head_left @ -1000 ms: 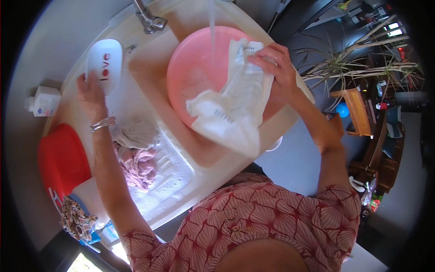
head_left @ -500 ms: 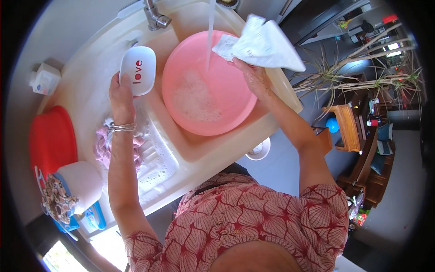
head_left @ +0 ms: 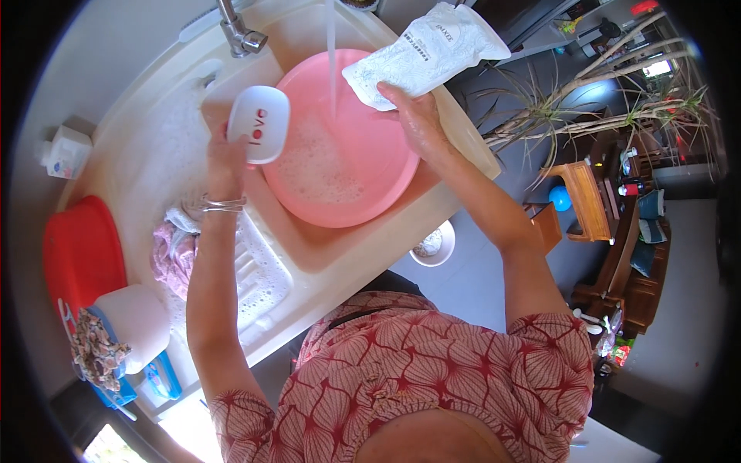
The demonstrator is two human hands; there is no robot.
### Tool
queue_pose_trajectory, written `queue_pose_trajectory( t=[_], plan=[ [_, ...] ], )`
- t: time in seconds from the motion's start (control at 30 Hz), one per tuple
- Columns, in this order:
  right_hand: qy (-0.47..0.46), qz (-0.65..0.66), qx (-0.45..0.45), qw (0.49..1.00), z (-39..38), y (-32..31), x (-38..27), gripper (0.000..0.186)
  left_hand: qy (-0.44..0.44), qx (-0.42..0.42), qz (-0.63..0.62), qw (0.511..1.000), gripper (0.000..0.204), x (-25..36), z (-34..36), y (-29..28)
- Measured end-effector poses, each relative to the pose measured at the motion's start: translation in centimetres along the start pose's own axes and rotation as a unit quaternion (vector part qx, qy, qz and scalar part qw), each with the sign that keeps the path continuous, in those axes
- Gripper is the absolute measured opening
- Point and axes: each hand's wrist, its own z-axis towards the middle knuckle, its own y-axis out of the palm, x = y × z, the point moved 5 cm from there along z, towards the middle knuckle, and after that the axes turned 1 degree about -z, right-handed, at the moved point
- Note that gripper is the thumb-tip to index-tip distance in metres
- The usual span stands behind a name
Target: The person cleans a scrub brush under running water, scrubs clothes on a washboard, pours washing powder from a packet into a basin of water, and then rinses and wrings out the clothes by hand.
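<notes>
My left hand [head_left: 225, 163] grips a small white rounded-rectangular dish [head_left: 270, 125] with red lettering, held over the left rim of the pink basin [head_left: 394, 158]. My right hand [head_left: 417, 122] holds a white printed soft packet [head_left: 426, 52] by its lower end, above the basin's right rim. The basin sits in the sink and holds sudsy water [head_left: 318, 171]. A stream of water [head_left: 331, 58] falls into it. Below my left wrist, a pink and white wet cloth [head_left: 174, 251] lies on the foamy ribbed washboard [head_left: 262, 274].
The metal tap [head_left: 243, 35] stands at the back of the sink. At left are a red basin [head_left: 85, 251], a white container [head_left: 137, 324] with a patterned cloth [head_left: 99, 351] on it, and a white bottle [head_left: 68, 153]. A white bowl [head_left: 434, 245] is beyond the sink's right edge, near a plant [head_left: 571, 127].
My left hand has moved right with the dish, toward the pink basin. The packet in my right hand has turned its printed face into view and shifted slightly left. The whole view has shifted a little.
</notes>
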Motion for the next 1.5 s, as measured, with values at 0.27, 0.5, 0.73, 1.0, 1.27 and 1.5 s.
queue_pose_trajectory(
  t=[0.27,0.5,0.73,1.0,1.27,1.5],
  plan=[
    [-0.015,-0.104,0.020,0.994,-0.7,-2.3,-2.3,0.032,0.316,-0.054,0.429,0.844,0.039,-1.3,0.0,6.2],
    [-0.021,-0.065,0.048,0.997,0.4,-2.9,-1.1,0.030,0.223,-0.056,0.378,0.897,0.033,-3.9,1.3,7.7],
    [0.064,-0.188,0.023,0.980,2.9,0.8,1.1,0.034,0.099,-0.089,0.265,0.955,0.034,-4.5,-0.9,8.1],
    [-0.028,-0.275,0.045,0.960,5.5,0.8,1.3,0.030,0.105,-0.067,0.265,0.956,0.035,-4.8,-0.6,6.9],
    [0.006,-0.287,-0.002,0.958,0.0,-1.6,-3.5,0.031,0.214,-0.096,0.358,0.904,0.030,-7.0,0.3,5.6],
    [0.000,-0.241,-0.006,0.970,-1.9,-2.8,-3.6,0.027,0.259,-0.042,0.374,0.890,0.032,-5.7,0.9,6.2]
  ],
)
